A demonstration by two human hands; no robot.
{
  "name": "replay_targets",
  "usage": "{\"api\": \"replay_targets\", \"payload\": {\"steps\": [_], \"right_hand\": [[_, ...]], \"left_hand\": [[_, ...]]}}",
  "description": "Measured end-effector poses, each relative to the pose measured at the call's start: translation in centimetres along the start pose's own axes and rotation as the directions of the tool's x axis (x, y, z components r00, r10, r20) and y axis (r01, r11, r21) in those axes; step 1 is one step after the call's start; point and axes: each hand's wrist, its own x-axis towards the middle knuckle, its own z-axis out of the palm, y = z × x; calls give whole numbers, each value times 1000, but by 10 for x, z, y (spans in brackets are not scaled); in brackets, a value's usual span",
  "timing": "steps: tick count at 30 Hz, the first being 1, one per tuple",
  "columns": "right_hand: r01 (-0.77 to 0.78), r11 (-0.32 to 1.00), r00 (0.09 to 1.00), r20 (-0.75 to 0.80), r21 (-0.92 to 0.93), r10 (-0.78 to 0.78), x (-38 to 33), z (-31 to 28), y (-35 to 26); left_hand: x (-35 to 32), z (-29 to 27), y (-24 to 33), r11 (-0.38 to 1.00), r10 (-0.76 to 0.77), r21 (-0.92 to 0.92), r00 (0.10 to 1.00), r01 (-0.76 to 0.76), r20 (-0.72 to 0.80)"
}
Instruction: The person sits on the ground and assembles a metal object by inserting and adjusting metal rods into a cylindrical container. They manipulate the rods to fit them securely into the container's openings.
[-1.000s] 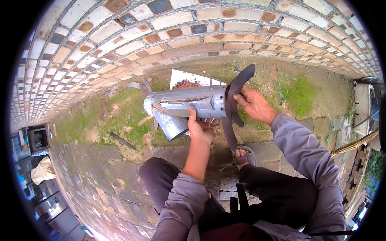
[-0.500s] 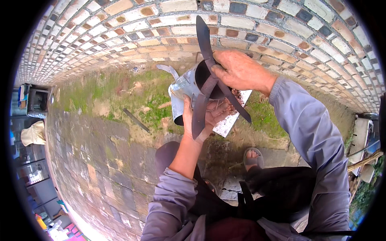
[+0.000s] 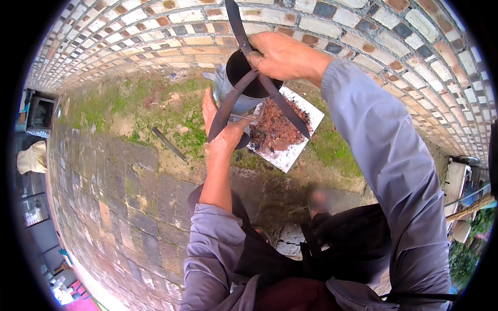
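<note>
A grey sheet-metal pipe (image 3: 222,87) is raised off the ground in front of me, its dark round mouth tilted up. Dark metal strips (image 3: 286,110) joined together lie across that mouth, splaying out in several directions. My right hand (image 3: 288,57) is closed on the strips near the rim, thumb on top. Below it, my left hand (image 3: 222,129) supports the pipe's side, its fingers curled around the wall and partly hidden by one strip. Beneath the pipe, a white board (image 3: 284,165) bears reddish-brown crumbly debris (image 3: 282,127).
A brick wall (image 3: 176,36) rises just beyond. Moss (image 3: 109,111) covers the ground along it, with stone paving (image 3: 119,186) nearer me. A thin dark strip (image 3: 169,143) lies left of the board. Household items stand at the far left and right edges.
Both hands have shifted left and slightly up with the pipe and strips. More of the board and its debris now shows. The view has moved a little too.
</note>
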Motion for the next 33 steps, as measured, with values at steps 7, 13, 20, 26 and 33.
{"api": "replay_targets", "payload": {"steps": [7, 13, 20, 26, 33], "right_hand": [[-23, 1000, 995, -100, 9, 24, -16, 4, 3], [-9, 1000, 993, -121, 22, 12, -30, 8, 0], [24, 1000, 989, -149, 0, -24, -52, -27, -31], [0, 999, 995, -100, -50, -5, -70, -66, -34], [-35, 984, 999, -45, -172, 28, -77, -59, -24]], "left_hand": [[19, 18, 10, 956, 246, 154, 969, -248, 31], [11, 19, 10, 943, 312, 126, 950, -308, -17], [1, 7, 32, 936, 348, 104, 928, -335, -135], [-17, 27, 67, 943, 318, -51, 937, -328, -144], [-45, 60, 81, 952, 294, -59, 952, -300, -87]]}}
